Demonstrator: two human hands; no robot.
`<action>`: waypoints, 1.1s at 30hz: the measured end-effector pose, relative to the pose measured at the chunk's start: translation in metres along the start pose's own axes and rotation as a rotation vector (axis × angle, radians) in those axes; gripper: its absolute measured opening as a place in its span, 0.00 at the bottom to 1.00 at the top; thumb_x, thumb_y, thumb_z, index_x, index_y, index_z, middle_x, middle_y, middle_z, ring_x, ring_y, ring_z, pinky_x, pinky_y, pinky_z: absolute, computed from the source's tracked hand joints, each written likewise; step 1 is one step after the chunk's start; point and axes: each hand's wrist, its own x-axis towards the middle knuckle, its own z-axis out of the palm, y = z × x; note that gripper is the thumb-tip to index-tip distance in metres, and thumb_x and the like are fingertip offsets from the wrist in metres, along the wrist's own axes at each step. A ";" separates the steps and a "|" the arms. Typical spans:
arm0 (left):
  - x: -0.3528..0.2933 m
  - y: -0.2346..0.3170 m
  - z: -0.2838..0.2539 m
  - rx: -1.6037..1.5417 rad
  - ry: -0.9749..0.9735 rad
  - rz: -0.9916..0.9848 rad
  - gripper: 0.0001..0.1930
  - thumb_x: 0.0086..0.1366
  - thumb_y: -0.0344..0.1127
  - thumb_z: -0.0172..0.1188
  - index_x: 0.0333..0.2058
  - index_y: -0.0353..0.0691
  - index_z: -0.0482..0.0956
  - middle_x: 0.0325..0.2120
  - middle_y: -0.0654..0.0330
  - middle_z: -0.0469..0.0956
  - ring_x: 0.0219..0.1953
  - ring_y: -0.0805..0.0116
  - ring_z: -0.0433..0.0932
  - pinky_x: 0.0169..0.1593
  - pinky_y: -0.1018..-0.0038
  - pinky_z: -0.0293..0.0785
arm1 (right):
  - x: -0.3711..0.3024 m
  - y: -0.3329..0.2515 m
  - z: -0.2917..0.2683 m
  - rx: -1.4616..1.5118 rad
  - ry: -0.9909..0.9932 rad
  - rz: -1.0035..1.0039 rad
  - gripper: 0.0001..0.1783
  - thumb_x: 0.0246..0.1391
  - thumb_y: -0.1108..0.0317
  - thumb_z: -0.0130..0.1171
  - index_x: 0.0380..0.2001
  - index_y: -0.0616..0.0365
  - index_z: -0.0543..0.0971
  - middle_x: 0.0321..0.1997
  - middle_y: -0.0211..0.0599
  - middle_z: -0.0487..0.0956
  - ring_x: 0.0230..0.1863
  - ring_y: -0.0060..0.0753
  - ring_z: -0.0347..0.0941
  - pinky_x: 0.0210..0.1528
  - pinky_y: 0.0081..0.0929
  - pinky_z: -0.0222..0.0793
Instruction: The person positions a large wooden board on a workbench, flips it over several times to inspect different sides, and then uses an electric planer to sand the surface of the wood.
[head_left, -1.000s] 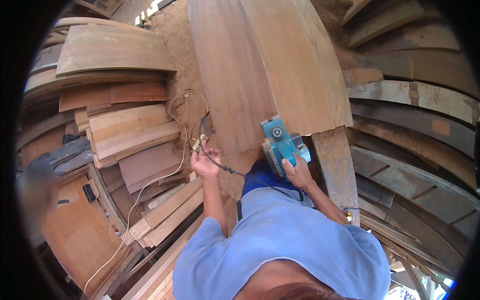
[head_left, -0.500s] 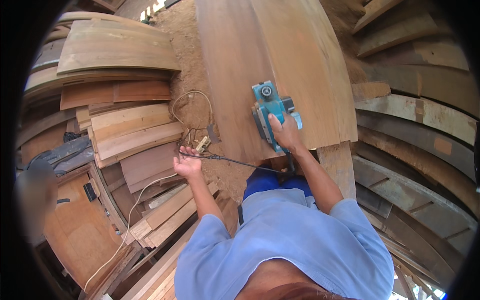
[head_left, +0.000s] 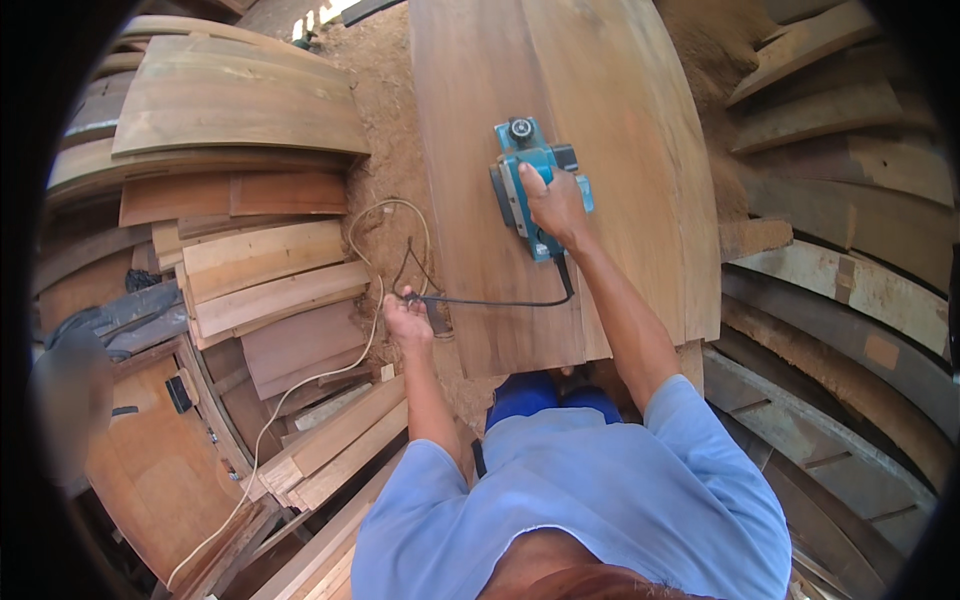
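Note:
A teal electric planer (head_left: pixel 520 158) rests on a wide wooden panel (head_left: pixel 620 190), well up from its near edge. My right hand (head_left: pixel 557 207) is wrapped round the planer's rear handle. From the tool's back end a black power cord (head_left: pixel 500 301) loops over the panel to the left. My left hand (head_left: pixel 408 318), off the panel's left side, has its fingers curled round that cord. A seam runs lengthwise down the panel.
Boards are stacked on the left (head_left: pixel 270 270), and long planks (head_left: pixel 850 280) lie along the right. A pale extension cord (head_left: pixel 290 390) winds over the left stack and the sawdust-covered ground (head_left: pixel 385 130). A blurred shape (head_left: pixel 75 400) shows at the far left.
The planer and my right hand have moved forward along the panel, slightly left. My left hand has shifted right and up, its fingers now closed on the cord. The cord now lies over the panel.

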 end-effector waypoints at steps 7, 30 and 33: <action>-0.072 -0.020 0.105 1.303 0.064 1.109 0.31 0.62 0.40 0.58 0.61 0.32 0.63 0.60 0.40 0.65 0.62 0.44 0.64 0.66 0.50 0.53 | 0.098 -0.020 0.005 -0.092 0.049 -0.059 0.38 0.59 0.36 0.54 0.26 0.69 0.81 0.30 0.68 0.79 0.39 0.69 0.79 0.42 0.52 0.73; -0.061 -0.065 0.316 1.743 -0.637 0.974 0.38 0.64 0.50 0.55 0.72 0.49 0.59 0.72 0.33 0.44 0.74 0.29 0.36 0.71 0.33 0.26 | 0.349 -0.118 0.022 -0.011 0.059 -0.101 0.37 0.61 0.40 0.56 0.15 0.65 0.74 0.15 0.40 0.75 0.17 0.34 0.74 0.25 0.34 0.72; -0.061 -0.064 0.315 1.727 -0.663 0.979 0.35 0.65 0.51 0.55 0.71 0.58 0.61 0.72 0.31 0.44 0.74 0.27 0.35 0.70 0.31 0.25 | 0.370 -0.139 0.020 -0.008 0.024 -0.067 0.31 0.61 0.40 0.57 0.24 0.63 0.76 0.21 0.35 0.76 0.19 0.28 0.72 0.24 0.31 0.71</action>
